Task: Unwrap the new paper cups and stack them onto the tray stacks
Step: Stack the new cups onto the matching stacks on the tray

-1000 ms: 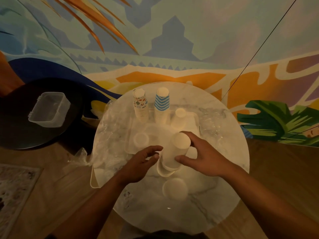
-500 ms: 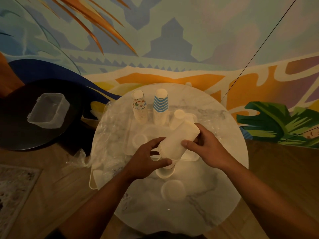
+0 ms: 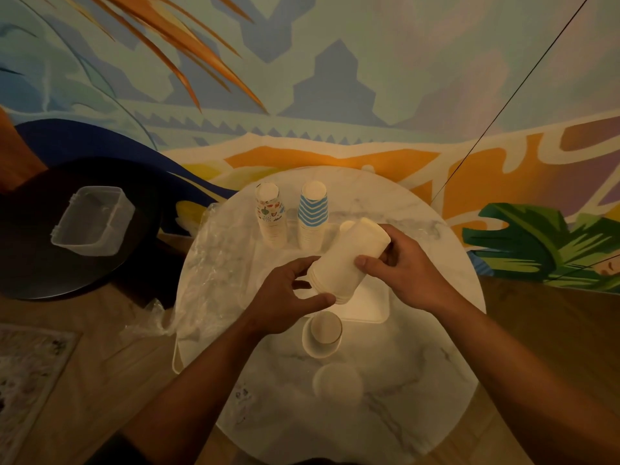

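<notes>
White cup stack (image 3: 349, 260) tilted, rims toward left hand (image 3: 288, 298), which pinches them; right hand (image 3: 402, 273) grips base end.

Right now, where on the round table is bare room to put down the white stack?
Bare marble lies right of the tray toward the table edge. The left is crowded with plastic wrap; loose cups sit near.

Left hand (image 3: 285, 293), right hand (image 3: 407, 273): curled grips.
</notes>
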Available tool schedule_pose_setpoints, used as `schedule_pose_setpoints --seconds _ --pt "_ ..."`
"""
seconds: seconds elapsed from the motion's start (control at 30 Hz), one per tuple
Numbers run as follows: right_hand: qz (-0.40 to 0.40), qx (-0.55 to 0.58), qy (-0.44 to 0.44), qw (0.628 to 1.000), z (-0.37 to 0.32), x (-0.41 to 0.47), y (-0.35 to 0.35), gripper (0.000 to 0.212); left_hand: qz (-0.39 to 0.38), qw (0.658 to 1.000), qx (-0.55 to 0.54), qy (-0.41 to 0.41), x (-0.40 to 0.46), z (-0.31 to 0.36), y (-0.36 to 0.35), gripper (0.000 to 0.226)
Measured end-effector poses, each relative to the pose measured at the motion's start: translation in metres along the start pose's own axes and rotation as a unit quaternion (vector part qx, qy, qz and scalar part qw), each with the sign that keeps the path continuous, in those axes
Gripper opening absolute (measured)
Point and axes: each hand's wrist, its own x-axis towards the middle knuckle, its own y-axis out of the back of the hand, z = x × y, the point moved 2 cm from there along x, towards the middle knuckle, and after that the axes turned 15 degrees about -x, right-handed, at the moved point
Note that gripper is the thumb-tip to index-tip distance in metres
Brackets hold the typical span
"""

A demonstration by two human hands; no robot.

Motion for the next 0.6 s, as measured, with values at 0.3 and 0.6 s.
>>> schedule_pose_setpoints --seconds 0.3,0.6 --pt "0.14 -0.107 0.012 0.984 0.021 0.058 0.035 0.066 -0.017 0.998 0.053 0.039 0.01 -0.017 0.005 0.07" --pt "0.09 -0.2 -0.008 0.976 0.073 0.118 0.012 0.071 -0.095 0.991 0.056 0.074 -0.008 -0.029 0.003 0.066"
